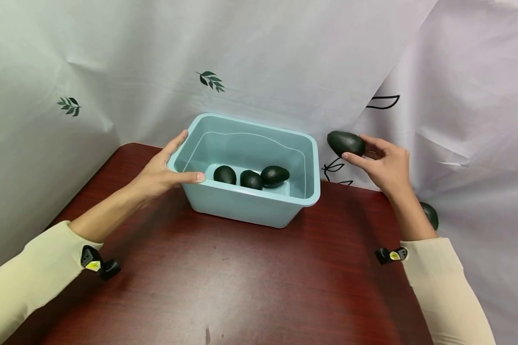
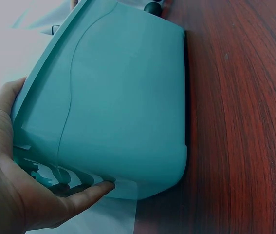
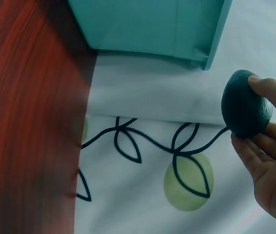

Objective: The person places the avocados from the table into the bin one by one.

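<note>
A dark green avocado (image 1: 346, 143) is pinched between the thumb and fingers of my right hand (image 1: 384, 163), raised to the right of a light blue plastic tub (image 1: 241, 203). The right wrist view shows the same avocado (image 3: 246, 103) held off every surface. My left hand (image 1: 157, 173) grips the tub's left end, thumb at the front rim and fingers along the end wall. Inside the tub, avocados lie on the bottom: one (image 1: 225, 175) at left, one (image 1: 251, 179) in the middle, one (image 1: 275, 176) at right. The front wall partly hides them.
Another avocado (image 1: 429, 215) shows at the right, partly hidden behind my right forearm. Beneath the tub is a dark red wooden table (image 1: 224, 282). A white cloth (image 1: 263, 57) with leaf prints hangs behind and at the sides.
</note>
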`<state>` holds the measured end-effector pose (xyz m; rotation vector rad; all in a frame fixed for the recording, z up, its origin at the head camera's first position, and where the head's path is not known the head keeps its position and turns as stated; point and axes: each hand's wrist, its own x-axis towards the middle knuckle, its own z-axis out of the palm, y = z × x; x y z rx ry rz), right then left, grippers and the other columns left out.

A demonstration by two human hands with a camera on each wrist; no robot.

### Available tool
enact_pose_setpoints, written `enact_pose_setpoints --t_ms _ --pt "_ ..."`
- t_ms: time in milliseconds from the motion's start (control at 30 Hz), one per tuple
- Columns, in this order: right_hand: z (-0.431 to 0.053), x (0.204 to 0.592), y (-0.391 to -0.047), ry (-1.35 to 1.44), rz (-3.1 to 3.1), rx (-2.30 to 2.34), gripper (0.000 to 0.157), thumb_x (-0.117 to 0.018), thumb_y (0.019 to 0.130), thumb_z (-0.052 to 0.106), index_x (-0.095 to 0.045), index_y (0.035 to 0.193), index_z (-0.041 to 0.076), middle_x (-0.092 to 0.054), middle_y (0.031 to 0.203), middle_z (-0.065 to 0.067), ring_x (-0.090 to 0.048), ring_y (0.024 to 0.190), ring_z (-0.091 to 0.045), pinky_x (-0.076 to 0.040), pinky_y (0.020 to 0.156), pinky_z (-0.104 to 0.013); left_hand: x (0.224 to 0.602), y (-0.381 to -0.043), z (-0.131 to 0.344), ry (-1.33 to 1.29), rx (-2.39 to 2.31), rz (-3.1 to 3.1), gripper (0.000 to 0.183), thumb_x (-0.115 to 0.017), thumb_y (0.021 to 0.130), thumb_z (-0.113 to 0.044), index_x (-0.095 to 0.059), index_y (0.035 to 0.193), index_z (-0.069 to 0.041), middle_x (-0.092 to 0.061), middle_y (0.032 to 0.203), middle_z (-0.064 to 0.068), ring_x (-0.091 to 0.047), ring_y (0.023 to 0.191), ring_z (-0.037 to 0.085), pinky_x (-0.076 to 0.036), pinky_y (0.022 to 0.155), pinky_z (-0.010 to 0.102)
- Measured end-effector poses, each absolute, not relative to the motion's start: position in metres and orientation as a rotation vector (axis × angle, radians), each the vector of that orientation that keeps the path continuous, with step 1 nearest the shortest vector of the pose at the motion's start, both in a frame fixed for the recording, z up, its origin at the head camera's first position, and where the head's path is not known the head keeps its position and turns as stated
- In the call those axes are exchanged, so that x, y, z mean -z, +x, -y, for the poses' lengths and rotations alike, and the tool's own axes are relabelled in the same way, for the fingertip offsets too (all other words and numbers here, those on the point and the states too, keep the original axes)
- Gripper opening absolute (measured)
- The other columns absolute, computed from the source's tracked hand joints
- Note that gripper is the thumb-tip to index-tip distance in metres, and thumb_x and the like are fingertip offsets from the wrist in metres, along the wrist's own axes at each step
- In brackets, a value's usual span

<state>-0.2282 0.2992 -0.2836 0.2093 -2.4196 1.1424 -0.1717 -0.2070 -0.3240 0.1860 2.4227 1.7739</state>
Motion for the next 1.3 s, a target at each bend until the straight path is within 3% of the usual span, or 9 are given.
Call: enact_pose_setpoints --t_ms 233,433,867,1300 --pt "-0.288 0.275 -0.231 0.296 2.383 -1.167 0.056 -0.098 0.071 0.024 -0.078 0.123 0.017 -0.080 0.112 -0.001 -0.073 0.086 0.007 -0.056 0.079 -0.011 0.323 -0.171 0.206 0.176 -1.785 -2.398 0.111 -0.087 0.086 -0.028 -0.010 0.163 -0.052 -0.021 0.171 -0.015 -0.042 0.140 0.020 -0.050 0.099 0.030" --pt "-0.275 0.267 -0.231 0.345 2.377 -1.233 0.056 -0.098 0.072 0.022 -0.078 0.124 0.015 -0.079 0.114 -0.002 -0.075 0.088 0.003 -0.058 0.081 -0.013 0.322 -0.171 0.206 0.163 -1.794 -2.372 0.110 -0.086 0.086 -0.028 -0.010 0.161 -0.055 -0.023 0.170 -0.014 -0.042 0.139 0.021 -0.051 0.099 0.035" --pt "-0.245 0.257 -0.234 0.443 2.409 -1.219 0.058 -0.098 0.072 0.026 -0.077 0.126 0.019 -0.078 0.121 -0.009 -0.076 0.097 0.000 -0.058 0.085 -0.015 0.322 -0.172 0.205 0.163 -1.813 -2.342 0.111 -0.086 0.087 -0.026 -0.009 0.162 -0.054 -0.026 0.170 -0.009 -0.045 0.137 0.023 -0.055 0.093 0.032" --pt "-0.224 0.264 -0.237 0.508 2.487 -1.247 0.065 -0.096 0.074 0.037 -0.073 0.132 0.018 -0.076 0.127 -0.006 -0.076 0.109 -0.016 -0.060 0.091 -0.028 0.321 -0.171 0.205 0.156 -1.811 -2.349 0.111 -0.087 0.086 -0.027 -0.010 0.161 -0.055 -0.025 0.170 -0.009 -0.046 0.136 0.023 -0.055 0.095 0.035"
